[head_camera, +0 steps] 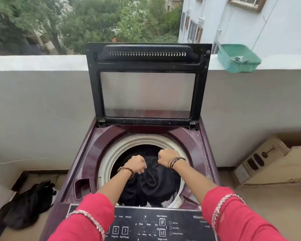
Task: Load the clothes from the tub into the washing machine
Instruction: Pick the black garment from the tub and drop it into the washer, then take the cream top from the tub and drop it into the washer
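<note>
— What do we record beyond the work itself?

— We note a green plastic basin [238, 58] on top of the parapet wall [38, 87], at the right. Trees [87, 23] and a pale building [241, 20] stand behind the wall.

— And at floor level?

— We find a black bag [27, 204] slumped on the floor at the left, and cardboard boxes [269, 164] lying against the wall at the right.
</note>
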The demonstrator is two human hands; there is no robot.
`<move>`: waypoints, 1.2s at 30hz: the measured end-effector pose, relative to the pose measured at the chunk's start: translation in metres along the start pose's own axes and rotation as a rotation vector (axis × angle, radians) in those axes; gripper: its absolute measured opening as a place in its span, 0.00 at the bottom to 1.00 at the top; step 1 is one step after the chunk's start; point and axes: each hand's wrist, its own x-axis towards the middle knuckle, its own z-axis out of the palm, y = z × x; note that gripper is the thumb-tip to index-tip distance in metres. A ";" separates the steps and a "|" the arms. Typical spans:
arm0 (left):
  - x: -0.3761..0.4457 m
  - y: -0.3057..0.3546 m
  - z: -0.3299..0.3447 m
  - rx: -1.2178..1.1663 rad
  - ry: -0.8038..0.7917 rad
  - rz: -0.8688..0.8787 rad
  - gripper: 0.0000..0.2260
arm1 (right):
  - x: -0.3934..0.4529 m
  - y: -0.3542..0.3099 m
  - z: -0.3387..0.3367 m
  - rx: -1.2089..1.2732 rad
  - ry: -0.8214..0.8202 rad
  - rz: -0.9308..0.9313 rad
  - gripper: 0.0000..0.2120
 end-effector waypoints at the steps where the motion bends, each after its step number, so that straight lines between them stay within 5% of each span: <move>1: -0.004 0.010 0.006 -0.050 0.003 0.017 0.05 | -0.003 0.004 -0.003 -0.007 0.029 -0.007 0.13; 7: -0.021 0.090 0.026 -0.225 0.052 0.166 0.05 | -0.042 0.059 -0.039 0.039 0.236 0.031 0.15; 16: -0.035 0.245 0.106 -0.083 0.088 0.426 0.05 | -0.134 0.221 -0.023 0.188 0.265 0.362 0.14; 23: 0.000 0.306 0.229 0.174 -0.076 0.320 0.13 | -0.175 0.324 0.040 0.304 0.089 0.520 0.13; 36: 0.097 0.262 0.386 0.436 -0.082 0.076 0.14 | -0.142 0.428 0.214 0.530 -0.067 0.559 0.13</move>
